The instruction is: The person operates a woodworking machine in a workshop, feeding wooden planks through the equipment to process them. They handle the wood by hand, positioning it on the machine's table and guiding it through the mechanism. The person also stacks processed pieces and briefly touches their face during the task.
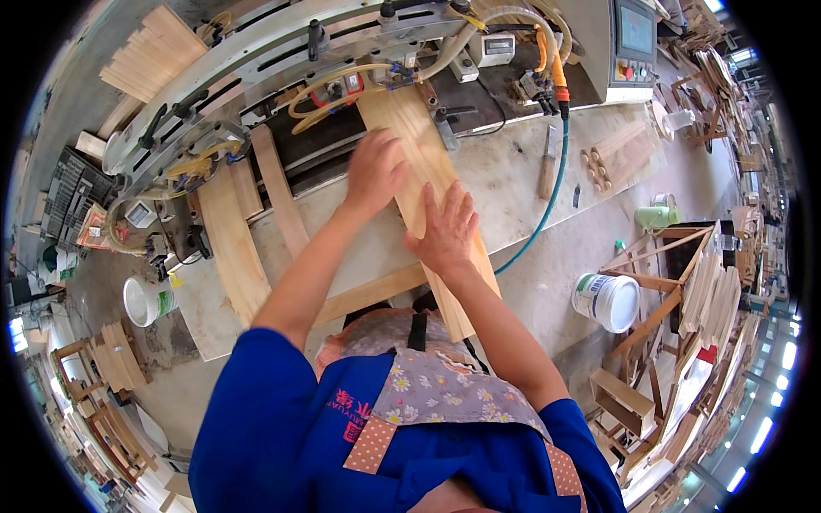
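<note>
On a workshop table (505, 179), a pale board (412, 198) lies aslant; right hand (445, 231) flat on it, fingers apart; left hand (375, 171) blurred, grip unclear; uneven pressure could skew the board

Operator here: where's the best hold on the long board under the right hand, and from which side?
Probably both long edges of the board at its near end, coming from the wearer's side: that end juts past the tabletop, while the far end lies among the machine's fittings.
</note>
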Demonstrator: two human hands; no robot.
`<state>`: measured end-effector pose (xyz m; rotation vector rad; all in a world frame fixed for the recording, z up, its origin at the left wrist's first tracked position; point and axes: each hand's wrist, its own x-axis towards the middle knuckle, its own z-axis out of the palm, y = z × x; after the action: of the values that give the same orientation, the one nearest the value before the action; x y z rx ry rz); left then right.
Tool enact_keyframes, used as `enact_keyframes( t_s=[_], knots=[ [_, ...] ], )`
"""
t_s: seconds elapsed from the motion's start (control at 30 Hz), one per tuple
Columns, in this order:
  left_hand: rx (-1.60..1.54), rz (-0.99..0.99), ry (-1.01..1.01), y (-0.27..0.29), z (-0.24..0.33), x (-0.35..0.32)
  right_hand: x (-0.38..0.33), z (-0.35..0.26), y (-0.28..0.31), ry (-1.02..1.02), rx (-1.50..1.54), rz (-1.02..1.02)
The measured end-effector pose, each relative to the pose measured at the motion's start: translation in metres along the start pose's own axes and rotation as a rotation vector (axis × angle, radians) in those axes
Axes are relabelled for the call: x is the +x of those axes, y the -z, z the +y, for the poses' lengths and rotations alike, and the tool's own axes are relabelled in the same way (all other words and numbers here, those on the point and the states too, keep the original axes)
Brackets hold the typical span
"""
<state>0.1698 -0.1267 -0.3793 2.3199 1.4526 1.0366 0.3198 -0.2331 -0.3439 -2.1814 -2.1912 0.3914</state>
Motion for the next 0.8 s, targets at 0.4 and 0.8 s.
enact_keyframes(
  t_s=[0.4, 0.8],
  knots=[
    [0.399, -0.061, 0.521, 0.067, -0.037, -0.071, 0.000, 0.000, -0.004, 0.011, -0.037, 0.019],
    [0.067, -0.246, 0.255, 0.013, -0.075, 0.022, 0.000, -0.005, 0.000, 0.024, -0.028, 0.006]
  ],
)
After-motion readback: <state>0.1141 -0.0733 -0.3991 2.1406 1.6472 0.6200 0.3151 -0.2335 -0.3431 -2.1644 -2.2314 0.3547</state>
